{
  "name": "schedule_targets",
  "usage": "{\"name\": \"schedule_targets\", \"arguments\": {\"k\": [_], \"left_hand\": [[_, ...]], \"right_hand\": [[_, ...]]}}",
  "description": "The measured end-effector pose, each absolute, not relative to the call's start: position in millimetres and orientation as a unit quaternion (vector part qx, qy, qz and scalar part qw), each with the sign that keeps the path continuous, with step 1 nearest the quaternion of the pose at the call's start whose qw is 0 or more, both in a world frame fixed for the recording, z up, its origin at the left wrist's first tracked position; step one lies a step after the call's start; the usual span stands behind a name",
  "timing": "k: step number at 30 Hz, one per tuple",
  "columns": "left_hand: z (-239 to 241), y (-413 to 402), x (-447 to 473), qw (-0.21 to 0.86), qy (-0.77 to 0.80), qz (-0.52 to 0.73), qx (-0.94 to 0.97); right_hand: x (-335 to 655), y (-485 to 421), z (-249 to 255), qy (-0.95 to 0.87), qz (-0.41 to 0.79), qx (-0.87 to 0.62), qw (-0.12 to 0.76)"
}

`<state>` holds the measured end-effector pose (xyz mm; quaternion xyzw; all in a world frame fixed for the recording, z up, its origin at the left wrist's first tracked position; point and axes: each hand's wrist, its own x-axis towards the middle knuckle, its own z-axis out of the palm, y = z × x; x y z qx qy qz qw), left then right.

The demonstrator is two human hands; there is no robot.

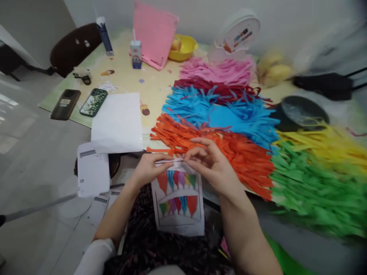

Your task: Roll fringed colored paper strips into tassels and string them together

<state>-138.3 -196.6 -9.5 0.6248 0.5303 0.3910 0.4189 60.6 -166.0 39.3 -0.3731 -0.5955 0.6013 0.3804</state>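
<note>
A packet (178, 206) hangs upright over my lap, its white face printed with two rows of coloured tassels. Its top edge looks shiny, like clear plastic. My left hand (149, 167) pinches that top edge at the left, thumb against fingers. At the right end of the same edge, my right hand (210, 162) pinches with thumb and forefinger, its other fingers curled loosely. Just beyond both hands, orange-red fringed paper (243, 156) lies along the table edge. Blue fringed paper (226, 114) lies behind it.
On the right lie green fringe (312, 191) and yellow fringe (338, 147); dark red and pink fringe (215, 70) lie farther back. White sheets (117, 124), two phones (94, 102), a drink carton (136, 53) and a yellow bowl (186, 47) are also on the table (129, 82).
</note>
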Motion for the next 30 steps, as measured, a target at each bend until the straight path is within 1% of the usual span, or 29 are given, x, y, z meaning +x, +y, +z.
{"name": "schedule_targets", "arguments": {"k": [3,6,9,15,24,27,30], "left_hand": [[-9,-196,-126,0.429,0.518,0.374,0.639],[-1,-197,-116,0.427,0.508,0.364,0.654],[4,-198,-106,0.424,0.508,0.352,0.662],[12,-198,-97,0.412,0.509,0.343,0.673],[15,-197,-98,0.407,0.512,0.325,0.684],[13,-197,-98,0.411,0.516,0.326,0.677],[11,-198,-101,0.392,0.519,0.346,0.676]], "right_hand": [[76,-172,28,-0.618,0.587,-0.385,0.355],[87,-175,30,-0.662,0.559,-0.39,0.31],[94,-175,33,-0.68,0.539,-0.405,0.289],[98,-173,30,-0.678,0.499,-0.452,0.295],[100,-172,27,-0.705,0.46,-0.446,0.303],[97,-172,26,-0.728,0.413,-0.455,0.303],[95,-172,23,-0.752,0.353,-0.467,0.303]]}}
